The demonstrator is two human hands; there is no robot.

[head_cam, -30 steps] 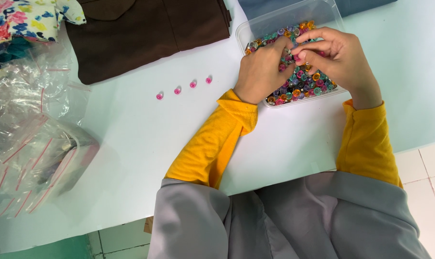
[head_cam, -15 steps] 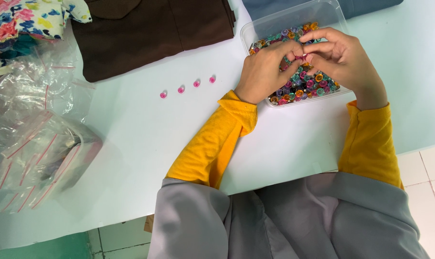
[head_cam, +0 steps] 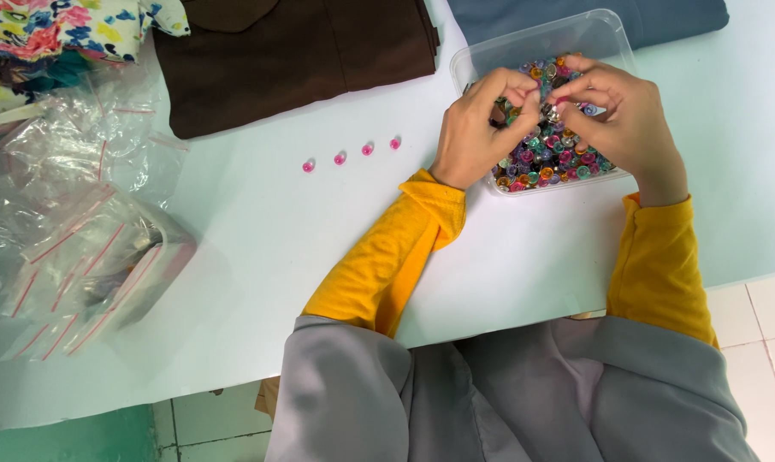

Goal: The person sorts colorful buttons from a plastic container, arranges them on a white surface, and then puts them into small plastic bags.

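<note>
A clear plastic box holds several small round coloured pieces. Both my hands hover over it in yellow sleeves. My left hand pinches thumb and forefinger together above the pile. My right hand pinches too, with a small reddish piece at its fingertips. The two sets of fingertips meet near the box's middle. What my left fingers pinch is too small to make out. A row of pink pieces lies on the white table, left of my left hand.
A dark brown garment lies at the back, a grey-blue cloth behind the box, floral fabric at the far left. Crumpled clear zip bags fill the left side. The table's near edge runs past my grey lap.
My hands stay over the box. Their fingertips have drawn together at the middle of the box. The pink pieces have not moved.
</note>
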